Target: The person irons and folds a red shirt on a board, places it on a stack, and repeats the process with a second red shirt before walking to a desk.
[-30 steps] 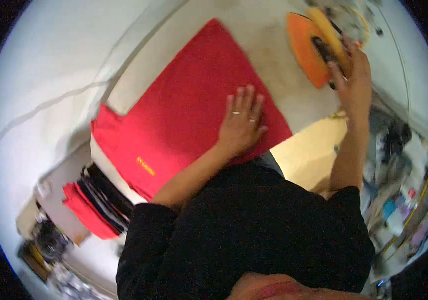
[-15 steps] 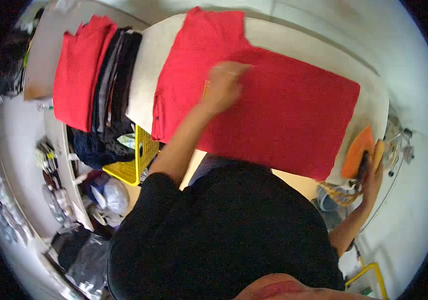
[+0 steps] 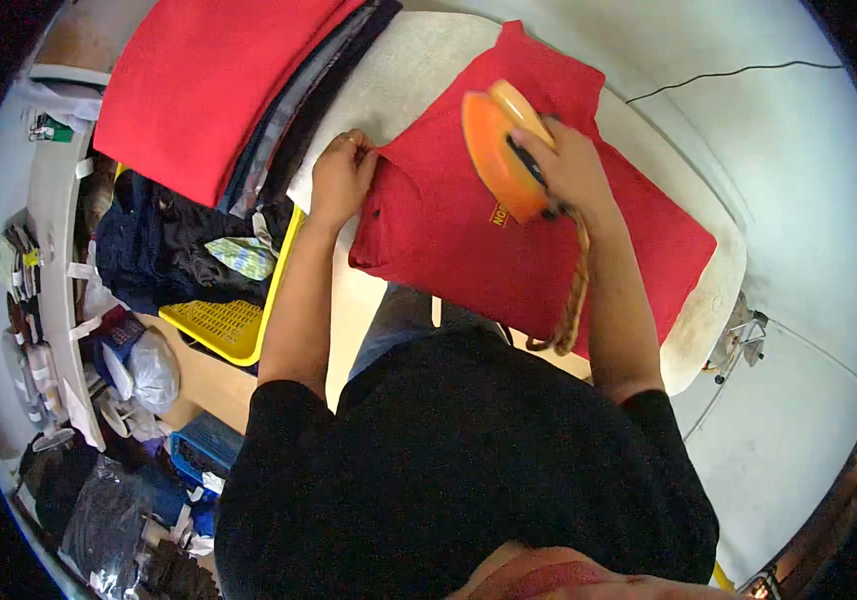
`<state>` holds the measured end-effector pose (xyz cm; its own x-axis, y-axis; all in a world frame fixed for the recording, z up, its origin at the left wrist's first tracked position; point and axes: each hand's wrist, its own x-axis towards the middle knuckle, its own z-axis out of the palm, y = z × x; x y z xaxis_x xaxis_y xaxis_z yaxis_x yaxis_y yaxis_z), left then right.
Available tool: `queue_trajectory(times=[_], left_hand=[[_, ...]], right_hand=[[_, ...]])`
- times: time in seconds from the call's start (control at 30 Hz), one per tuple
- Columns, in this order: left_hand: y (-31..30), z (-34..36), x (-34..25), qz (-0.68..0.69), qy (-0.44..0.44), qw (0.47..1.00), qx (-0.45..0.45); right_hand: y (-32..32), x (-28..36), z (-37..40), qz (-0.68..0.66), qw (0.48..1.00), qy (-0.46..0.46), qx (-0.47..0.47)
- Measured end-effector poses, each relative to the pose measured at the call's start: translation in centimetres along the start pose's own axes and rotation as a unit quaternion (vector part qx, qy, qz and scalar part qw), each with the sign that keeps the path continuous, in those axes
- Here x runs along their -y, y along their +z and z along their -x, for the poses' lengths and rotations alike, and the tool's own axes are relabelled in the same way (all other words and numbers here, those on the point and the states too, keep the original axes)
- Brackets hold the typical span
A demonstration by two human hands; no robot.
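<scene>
the red shirt [image 3: 549, 250] lies flat on the ironing board [image 3: 419, 70], its long axis running from the upper left down to the lower right of the view, with one narrower end poking up toward the top edge and the wide end hanging over the board's near side. the right hand [image 3: 571, 165] has its grip wrapped tight around the dark handle of the iron [image 3: 494, 150], which is over the shirt's left part; the iron is tipped so its orange underside faces left toward the other hand, its long axis slanting from upper left to lower right. whether the iron touches the cloth is hard to tell. a braided cord [image 3: 574, 295] trails from the iron down along the right forearm. the left hand [image 3: 341, 180] sits at the shirt's left edge, fingers curled and pinching the cloth there. a small yellow print [image 3: 499, 215] on the shirt is partly hidden under the iron and cannot be read. the board's near edge is covered by the person's black top. just left of the board a stack of folded clothes [image 3: 209, 80] has a red piece on top and dark ones under it, cut off at the top of the view. below it a yellow basket [image 3: 234, 325] holds a heap of dark clothes [image 3: 164, 240]. further down a blue crate [image 3: 204, 450] is there; its contents are too blurred to make out.
</scene>
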<state>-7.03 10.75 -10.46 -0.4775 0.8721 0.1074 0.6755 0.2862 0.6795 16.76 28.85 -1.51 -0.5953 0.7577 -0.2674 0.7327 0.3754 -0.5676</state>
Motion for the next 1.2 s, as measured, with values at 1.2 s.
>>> queue_trajectory(times=[1.2], left_hand=[[20.3, -14.9, -20.6, -0.226, 0.409, 0.858, 0.214]], right_hand=[[-6.4, -19.2, 16.5, 0.013, 0.948, 0.257, -0.188]])
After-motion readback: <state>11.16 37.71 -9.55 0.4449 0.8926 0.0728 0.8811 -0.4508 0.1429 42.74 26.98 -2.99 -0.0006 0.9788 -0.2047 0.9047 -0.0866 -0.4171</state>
